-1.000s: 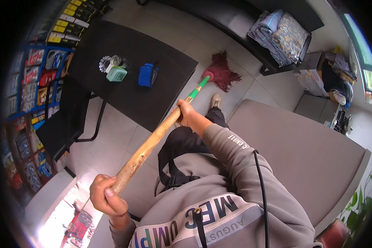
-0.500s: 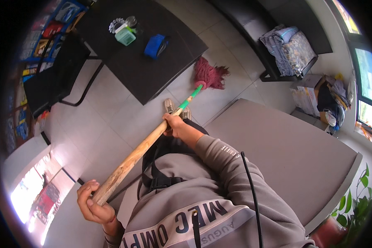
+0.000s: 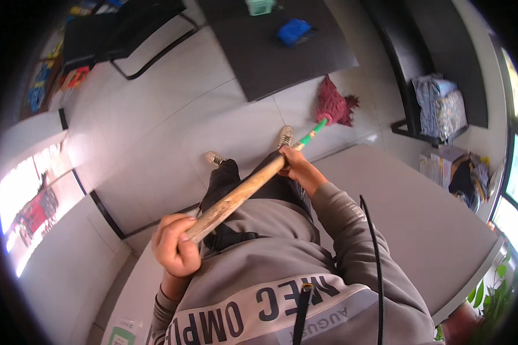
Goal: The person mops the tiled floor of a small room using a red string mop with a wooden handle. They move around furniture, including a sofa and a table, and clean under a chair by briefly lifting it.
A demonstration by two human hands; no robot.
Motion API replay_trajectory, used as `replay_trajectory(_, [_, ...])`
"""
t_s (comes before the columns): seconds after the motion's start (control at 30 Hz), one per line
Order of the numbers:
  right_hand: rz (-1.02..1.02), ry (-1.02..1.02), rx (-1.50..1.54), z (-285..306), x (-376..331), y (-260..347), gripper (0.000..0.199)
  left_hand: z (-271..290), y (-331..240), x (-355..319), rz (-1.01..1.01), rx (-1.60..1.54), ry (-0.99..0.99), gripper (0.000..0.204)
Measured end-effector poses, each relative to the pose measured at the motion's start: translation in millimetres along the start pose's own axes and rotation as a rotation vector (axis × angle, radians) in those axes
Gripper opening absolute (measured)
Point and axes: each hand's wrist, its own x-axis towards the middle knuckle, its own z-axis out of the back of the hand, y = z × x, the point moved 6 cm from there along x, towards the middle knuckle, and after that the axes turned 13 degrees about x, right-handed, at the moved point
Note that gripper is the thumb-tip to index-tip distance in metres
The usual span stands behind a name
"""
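Note:
Both my hands grip the long wooden handle of a mop, which slants from my waist up toward the far right. My left hand is wrapped round the thick top end. Lower down the shaft, my right hand closes round the wood just above a green section. At the far end, the dark red mop head rests on the pale tiled floor, right beside the front corner of a dark table. My shoes stand apart on the tiles.
On the dark table lie a blue item and a green basket-like container. A black chair stands far left. A grey tabletop spans my right. Folded bedding and a cardboard box sit at far right, a plant near right.
My view and body have shifted left, with my feet now farther apart. Both hands keep hold of the mop, and its head remains on the floor near the table corner.

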Motion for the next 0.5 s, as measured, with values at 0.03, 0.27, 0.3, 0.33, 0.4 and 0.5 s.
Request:
replay_trajectory(0.03, [-0.006, -0.025, -0.012, -8, 0, -15, 0.024, 5, 22, -10, 0.02, -0.034, 0.001, 0.02])
replay_trajectory(0.27, [-0.025, -0.032, 0.116, -97, 23, -123, 0.02, 72, 173, -61, 0.004, -0.341, 0.034, 0.027])
replay_trajectory(0.3, [-0.037, 0.034, 0.207, -113, 29, -138, 0.019, 85, 198, -72, -0.003, -0.458, 0.085, 0.035])
replay_trajectory(0.33, [-0.005, 0.217, 0.123, -128, 34, -144, 0.017, 100, 222, -80, 0.014, -0.592, 0.067, 0.039])
replay_trajectory(0.4, [-0.048, 0.099, 0.2, -171, 28, -169, 0.017, 130, 260, -104, 0.106, -0.796, 0.037, 0.046])
replay_trajectory(0.5, [-0.094, 0.087, 0.166, -220, 49, -205, 0.018, 170, 314, -123, 0.113, -0.871, 0.023, 0.051])
